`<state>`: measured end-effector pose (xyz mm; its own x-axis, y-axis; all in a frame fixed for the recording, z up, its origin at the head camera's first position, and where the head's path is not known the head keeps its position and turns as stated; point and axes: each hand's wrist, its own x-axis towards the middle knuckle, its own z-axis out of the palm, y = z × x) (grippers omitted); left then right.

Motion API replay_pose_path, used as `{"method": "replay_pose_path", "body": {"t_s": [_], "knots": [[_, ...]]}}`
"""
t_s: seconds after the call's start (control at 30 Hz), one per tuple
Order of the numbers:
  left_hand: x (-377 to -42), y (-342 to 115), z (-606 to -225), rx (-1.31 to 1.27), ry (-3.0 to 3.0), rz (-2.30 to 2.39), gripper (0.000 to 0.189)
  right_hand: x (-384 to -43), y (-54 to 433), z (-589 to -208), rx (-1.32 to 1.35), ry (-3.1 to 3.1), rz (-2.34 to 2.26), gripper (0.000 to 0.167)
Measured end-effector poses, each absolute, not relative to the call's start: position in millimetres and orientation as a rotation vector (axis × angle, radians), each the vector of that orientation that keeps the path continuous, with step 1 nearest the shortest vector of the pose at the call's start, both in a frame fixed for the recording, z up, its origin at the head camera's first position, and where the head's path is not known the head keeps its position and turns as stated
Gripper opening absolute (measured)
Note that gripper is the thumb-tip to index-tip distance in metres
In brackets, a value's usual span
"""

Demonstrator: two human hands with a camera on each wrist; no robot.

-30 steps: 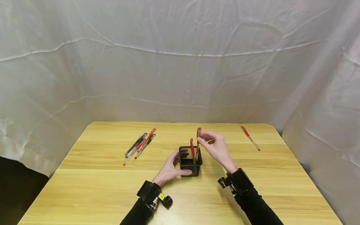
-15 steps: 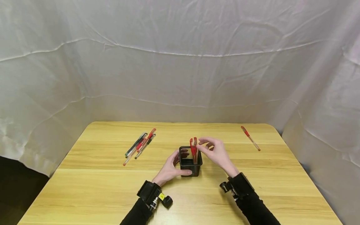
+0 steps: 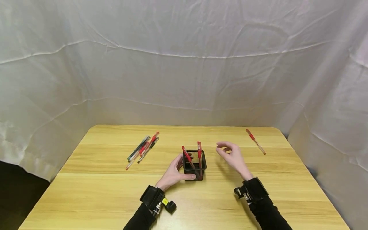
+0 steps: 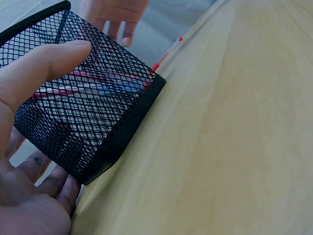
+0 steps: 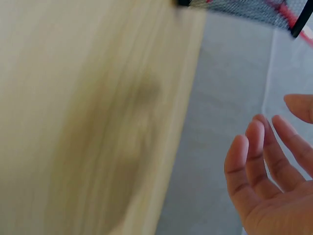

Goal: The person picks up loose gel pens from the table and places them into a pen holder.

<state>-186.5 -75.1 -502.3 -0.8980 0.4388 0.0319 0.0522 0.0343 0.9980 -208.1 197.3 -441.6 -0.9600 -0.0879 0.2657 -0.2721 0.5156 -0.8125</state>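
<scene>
My left hand (image 3: 173,174) grips a black mesh pen holder (image 4: 98,107), thumb across its near side and the other fingers around the left and back. Two red gel pens stand inside it: one pen (image 3: 187,155) leans left, the other pen (image 3: 199,150) is nearly upright against the right side. My right hand (image 3: 233,157) hovers to the right of the holder with nothing in it. In the right wrist view its fingers (image 5: 276,156) are loosely bent and apart from the thumb, with the holder's edge at the top.
A small pile of red, black and dark green pens (image 3: 143,150) lies on the wooden table (image 3: 95,191) at the left. One more red pen (image 3: 256,141) lies alone at the far right. A pale cloth (image 3: 184,80) hangs behind the table.
My right hand let go of a red pen, which dropped into the holder, then drew away to the right. The other pen in the holder tipped to the left. My left hand stayed put.
</scene>
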Motion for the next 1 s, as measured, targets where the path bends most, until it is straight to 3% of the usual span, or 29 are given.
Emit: {"method": "replay_pose_path", "body": {"t_s": [0.4, 1.0], "knots": [[-186, -75, -502, 0.485, 2.039, 1.934, 0.088, -221, 244, -449, 0.127, -2.703, 1.283, 0.036], [-185, -75, -501, 0.491, 2.036, 1.936, 0.089, -228, 283, -457, 0.091, -2.828, 1.088, 0.044]]}}
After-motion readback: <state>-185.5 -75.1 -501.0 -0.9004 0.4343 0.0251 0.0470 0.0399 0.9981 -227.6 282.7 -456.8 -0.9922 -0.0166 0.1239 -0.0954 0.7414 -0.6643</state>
